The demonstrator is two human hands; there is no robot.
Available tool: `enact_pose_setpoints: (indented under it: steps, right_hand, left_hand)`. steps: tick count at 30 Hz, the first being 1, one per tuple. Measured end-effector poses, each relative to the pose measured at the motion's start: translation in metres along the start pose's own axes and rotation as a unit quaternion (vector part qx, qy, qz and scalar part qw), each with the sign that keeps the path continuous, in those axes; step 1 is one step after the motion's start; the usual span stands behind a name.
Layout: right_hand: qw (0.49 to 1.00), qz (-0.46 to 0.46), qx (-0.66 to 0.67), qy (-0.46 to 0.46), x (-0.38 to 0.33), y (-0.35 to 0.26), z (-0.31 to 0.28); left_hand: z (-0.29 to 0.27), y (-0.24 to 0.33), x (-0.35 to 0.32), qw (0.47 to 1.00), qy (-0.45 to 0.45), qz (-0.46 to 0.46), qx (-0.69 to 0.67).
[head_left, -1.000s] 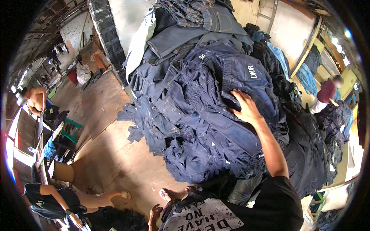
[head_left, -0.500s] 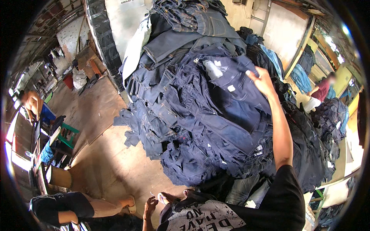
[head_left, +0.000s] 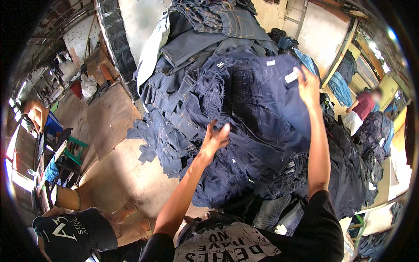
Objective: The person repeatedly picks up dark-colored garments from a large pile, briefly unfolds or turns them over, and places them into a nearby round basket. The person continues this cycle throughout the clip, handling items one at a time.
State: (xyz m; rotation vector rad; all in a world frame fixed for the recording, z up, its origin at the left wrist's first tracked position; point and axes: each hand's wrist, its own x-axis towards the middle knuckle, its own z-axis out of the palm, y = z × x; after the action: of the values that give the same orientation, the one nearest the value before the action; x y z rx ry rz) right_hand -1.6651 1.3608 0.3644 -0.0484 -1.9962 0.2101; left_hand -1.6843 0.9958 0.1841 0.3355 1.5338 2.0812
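Left hand (head_left: 217, 139), fingers parted, has reached the dark garment (head_left: 279, 102); right hand (head_left: 309, 86) grips its edge.

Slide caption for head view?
Right hand holds a dark-blue denim garment over a heap of blue clothes, left hand nearby.

Deep navy heap (head_left: 214, 183), with paler accents around it.
The raised garment (head_left: 279, 109) is dark navy with lighter stitching lines and a bright white tag (head_left: 291, 77); the folded jeans (head_left: 238, 22) at the top are grey-blue, seamed in tan. The sheet (head_left: 150, 56) is white. The wearer's black T-shirt (head_left: 321, 218) carries a mottled pale-grey panel (head_left: 227, 244) with dark lettering. A stool (head_left: 78, 142) is green, a bucket (head_left: 75, 90) red, a co-worker's top (head_left: 365, 105) maroon, hanging cloth (head_left: 341, 89) light blue, the floor (head_left: 113, 174) tan-brown.
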Motion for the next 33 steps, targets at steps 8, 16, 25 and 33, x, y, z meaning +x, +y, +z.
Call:
enact_pose_setpoints:
  steps: [8, 16, 25, 33]
  right_hand:
    - [0.924, -0.200, -0.064, -0.319, -0.084, -0.095, 0.030]
    - [0.938, -0.118, 0.057, -0.321, -0.160, -0.051, 0.066]
    - [0.981, -0.010, 0.100, -0.164, -0.030, -0.083, 0.015]
    - [0.921, -0.163, 0.060, -0.348, -0.154, -0.134, 0.025]
  left_hand:
    - [0.018, -0.020, 0.065, 0.986, 0.090, 0.019, -0.141]
    - [0.016, -0.015, 0.050, 0.989, 0.075, -0.009, -0.127]
    - [0.009, -0.018, 0.047, 0.988, 0.078, -0.043, -0.123]
    - [0.018, 0.015, 0.052, 0.995, 0.008, -0.008, -0.095]
